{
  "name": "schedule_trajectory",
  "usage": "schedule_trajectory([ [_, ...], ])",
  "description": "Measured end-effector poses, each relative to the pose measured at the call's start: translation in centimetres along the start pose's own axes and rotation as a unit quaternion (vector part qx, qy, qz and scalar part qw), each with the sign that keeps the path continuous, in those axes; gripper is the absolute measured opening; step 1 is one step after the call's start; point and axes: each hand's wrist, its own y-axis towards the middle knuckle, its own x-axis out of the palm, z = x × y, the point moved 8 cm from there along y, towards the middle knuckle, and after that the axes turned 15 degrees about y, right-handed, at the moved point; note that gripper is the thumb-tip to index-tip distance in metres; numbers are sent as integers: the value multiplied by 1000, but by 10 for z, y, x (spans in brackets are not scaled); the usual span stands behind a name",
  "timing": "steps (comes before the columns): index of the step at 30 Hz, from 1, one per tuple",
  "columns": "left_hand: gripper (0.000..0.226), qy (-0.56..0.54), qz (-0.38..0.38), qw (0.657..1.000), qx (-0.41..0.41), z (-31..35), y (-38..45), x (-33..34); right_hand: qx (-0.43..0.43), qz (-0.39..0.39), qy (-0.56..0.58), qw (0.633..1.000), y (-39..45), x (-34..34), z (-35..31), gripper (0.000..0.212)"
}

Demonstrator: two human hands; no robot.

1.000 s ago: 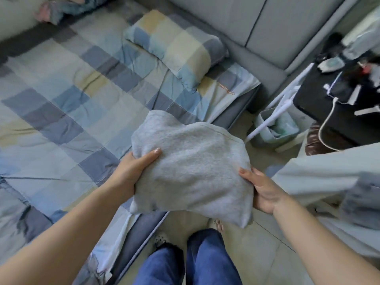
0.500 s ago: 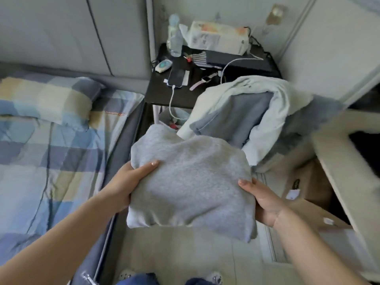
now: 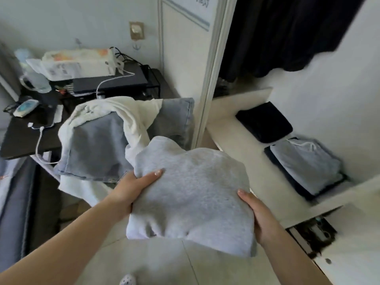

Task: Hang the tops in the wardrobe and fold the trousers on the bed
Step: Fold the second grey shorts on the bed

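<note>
Folded trousers (image 3: 191, 194) betw. both hands' fingers (image 3: 153, 175)

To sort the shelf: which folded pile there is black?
The black folded garment, lying farther back on the wardrobe shelf; the nearer pile is light grey on top.

Head cam, looks fwd-down, close-up.

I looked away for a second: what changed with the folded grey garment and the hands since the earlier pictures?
The person turned from the bed to the open wardrobe, carrying the folded grey garment toward its shelf. Nothing was let go: the left hand and right hand still hold it by its sides, and its fold looks unchanged.
</note>
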Motion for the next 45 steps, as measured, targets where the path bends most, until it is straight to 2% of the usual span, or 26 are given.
schedule_trajectory([
  [4,64,12,-35,999,-8,17,35,45,-23,27,52,998,0,-23,-20,42],
  [9,69,51,-105,993,-5,42,95,106,-56,66,123,989,15,-58,-45,51],
  [14,51,100,-177,979,-4,67,171,168,-88,150,160,972,43,-90,-81,56],
  [17,45,139,-256,957,-10,86,216,208,-116,212,181,953,58,-105,-103,58],
  [21,52,195,-369,909,-6,113,267,259,-139,284,216,924,77,-123,-124,59],
  [24,50,235,-420,877,7,129,295,291,-168,303,255,903,89,-133,-136,56],
  [28,59,269,-450,851,26,142,327,327,-190,313,285,886,101,-150,-156,56],
  [31,60,273,-487,830,12,144,344,360,-196,372,279,863,103,-174,-176,50],
  [35,73,274,-499,822,12,146,371,410,-220,455,246,827,108,-214,-210,29],
  [40,60,315,-503,802,67,152,413,488,-244,478,223,814,119,-266,-269,16],
  [43,64,341,-511,782,109,157,437,540,-260,485,202,810,123,-304,-307,14],
  [45,70,329,-518,780,118,158,452,572,-292,498,177,797,122,-330,-335,19],
])
